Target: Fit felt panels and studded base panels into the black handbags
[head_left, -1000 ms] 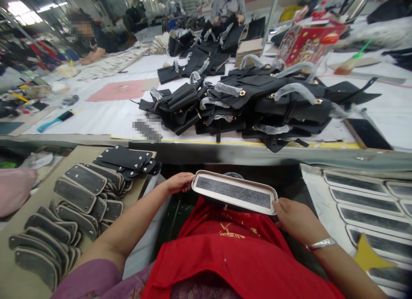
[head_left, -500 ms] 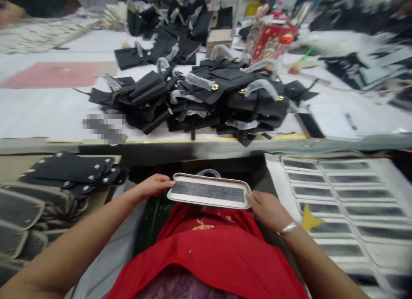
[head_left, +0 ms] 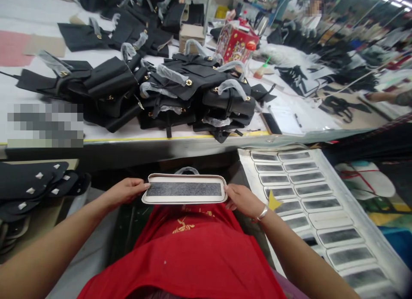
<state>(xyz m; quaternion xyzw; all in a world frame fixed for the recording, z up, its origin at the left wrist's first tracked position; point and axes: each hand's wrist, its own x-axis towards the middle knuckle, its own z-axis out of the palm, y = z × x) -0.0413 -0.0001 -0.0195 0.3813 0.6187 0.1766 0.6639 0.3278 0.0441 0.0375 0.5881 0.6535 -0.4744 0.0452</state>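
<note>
Between my hands, above my red apron (head_left: 180,252), is a long bag panel (head_left: 185,199) with rounded corners, a pale raised rim and a dark grey strip along its middle. My left hand (head_left: 128,191) pinches its left end between thumb and fingers. At the opposite end, my right hand (head_left: 243,199) grips the edge; some of those fingers are hidden behind the panel. A clear-wrapped handle loop (head_left: 186,170) shows just beyond the panel's far edge. To my right, a white board (head_left: 247,161) carries rows of similar pale panels with dark strips.
Black handbags (head_left: 174,82) with wrapped handles are heaped on the white table ahead, its front edge close beyond my hands. Black pieces with metal studs (head_left: 32,179) are stacked at left. A red patterned box (head_left: 236,39) and a phone (head_left: 271,123) also sit on the table.
My view has turned to the right, so table and bags appear shifted left and more of the right-hand board shows. Both hands keep hold of the panel, which now looks more level.
</note>
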